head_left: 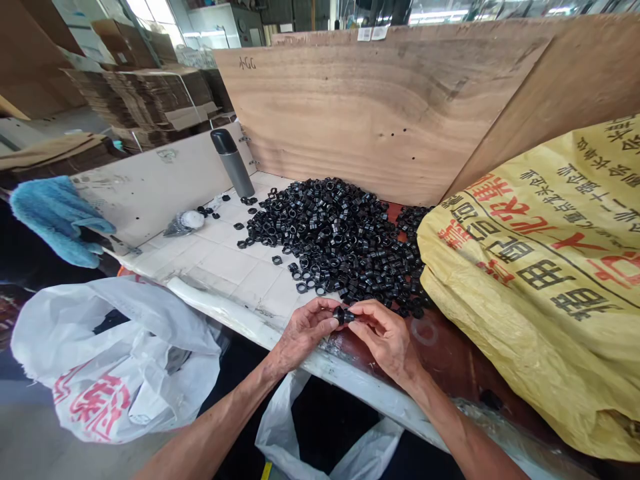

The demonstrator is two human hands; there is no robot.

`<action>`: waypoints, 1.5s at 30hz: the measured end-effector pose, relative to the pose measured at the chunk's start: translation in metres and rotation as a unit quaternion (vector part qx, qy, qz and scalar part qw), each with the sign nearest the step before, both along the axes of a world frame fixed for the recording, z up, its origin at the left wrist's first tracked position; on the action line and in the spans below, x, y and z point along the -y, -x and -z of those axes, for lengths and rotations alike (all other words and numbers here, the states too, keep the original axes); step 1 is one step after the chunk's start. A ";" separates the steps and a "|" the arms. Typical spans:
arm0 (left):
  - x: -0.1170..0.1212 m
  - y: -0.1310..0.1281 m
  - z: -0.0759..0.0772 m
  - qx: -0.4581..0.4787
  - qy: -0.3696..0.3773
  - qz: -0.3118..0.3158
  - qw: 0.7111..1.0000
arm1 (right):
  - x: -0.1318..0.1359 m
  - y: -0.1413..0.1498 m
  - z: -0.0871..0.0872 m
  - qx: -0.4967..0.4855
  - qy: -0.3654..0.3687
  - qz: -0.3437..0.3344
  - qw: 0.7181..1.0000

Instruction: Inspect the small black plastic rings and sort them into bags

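Just above the table's front edge, a small black fitting [343, 316] sits between both hands. It looks like a wide ringed part with a narrower stem toward the right. My left hand [309, 331] pinches its left side between thumb and fingers. The narrower right end is held in the fingertips of my right hand [386, 335]. Whether it is one piece or two joined pieces I cannot tell. Right behind the hands lies a large heap of black plastic rings [330, 233], like small nuts, spread over the tabletop [220, 257].
A yellow woven sack [540, 280] bulges over the right side. Wooden boards [380, 120] wall the back. At the left rear stand a grey thermos [233, 163] and a small clear bag [185, 223]. White plastic bags [120, 353] hang at the front edge; a blue cloth [57, 213] drapes at left.
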State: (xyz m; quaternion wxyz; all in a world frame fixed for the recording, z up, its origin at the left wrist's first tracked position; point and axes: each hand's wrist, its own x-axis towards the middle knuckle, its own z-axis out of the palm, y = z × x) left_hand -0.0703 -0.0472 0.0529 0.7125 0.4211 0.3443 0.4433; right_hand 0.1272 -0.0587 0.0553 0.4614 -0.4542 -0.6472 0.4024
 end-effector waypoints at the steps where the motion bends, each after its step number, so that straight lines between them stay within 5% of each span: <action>1: 0.001 -0.001 0.000 -0.009 -0.005 0.001 1.000 | 0.000 0.001 -0.001 0.017 -0.020 -0.002 1.000; 14: 0.006 -0.007 0.009 -0.081 -0.095 -0.007 0.992 | 0.003 0.002 0.014 0.137 -0.125 0.010 0.983; 22: 0.008 -0.005 0.017 -0.204 -0.235 -0.037 0.950 | 0.003 0.003 0.016 0.173 -0.081 0.019 0.981; 35: 0.007 -0.008 0.004 -0.103 -0.070 0.002 0.992 | 0.001 0.002 0.013 0.105 -0.148 -0.020 0.983; 45: 0.008 -0.006 0.018 -0.128 -0.180 -0.022 0.975 | 0.004 0.006 0.015 0.222 -0.085 -0.019 0.971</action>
